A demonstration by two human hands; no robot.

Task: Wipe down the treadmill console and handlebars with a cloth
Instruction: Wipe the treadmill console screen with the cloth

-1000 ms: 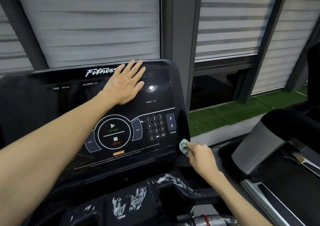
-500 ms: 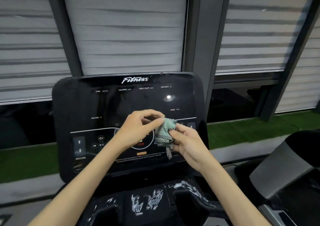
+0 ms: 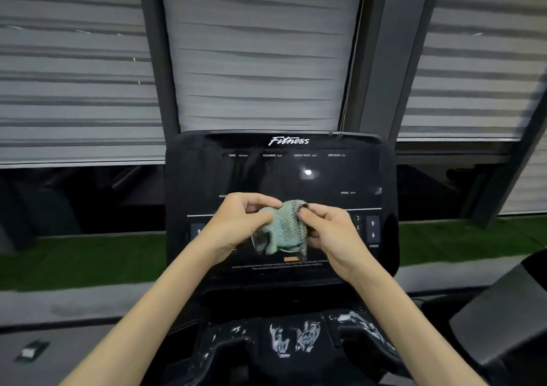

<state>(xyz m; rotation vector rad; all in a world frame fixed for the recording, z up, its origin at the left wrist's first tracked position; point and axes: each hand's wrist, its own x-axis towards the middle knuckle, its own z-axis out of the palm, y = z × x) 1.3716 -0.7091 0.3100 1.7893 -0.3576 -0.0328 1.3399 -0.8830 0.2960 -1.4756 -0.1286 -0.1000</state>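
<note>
"While you have that small, crumpled mint-green terry cloth point(image 3: 282, 231) with the black-and-white checked edge bunched between your hands, treat it as what it looks to be: light, soft and floppy, with no shape of its own."

"Agreed. You'd do well to take hold of it by the thick middle, not the checked hem, so that a flat pad faces the glossy black treadmill console point(image 3: 296, 172). A loose corner would likely trail across the white number keys point(image 3: 357, 218)."

"Your left hand point(image 3: 236, 222) pinches the cloth's left side, thumb and curled fingers closed on the pile. Your right hand point(image 3: 331, 234) pinches the checked edge at the upper right, fingertips drawn together on it."

"So the cloth hangs between your two hands, in front of the console's lower middle, hiding the central controls. Whether it touches the panel, I cannot tell from this angle."

"Its lower end droops below your knuckles, just above the small orange label point(image 3: 288, 259). It should slide easily on that smooth face, so you'll probably need palm pressure behind it."

"The black tray with white scuff marks point(image 3: 296, 338) sits below your forearms, well apart from the cloth."
</note>
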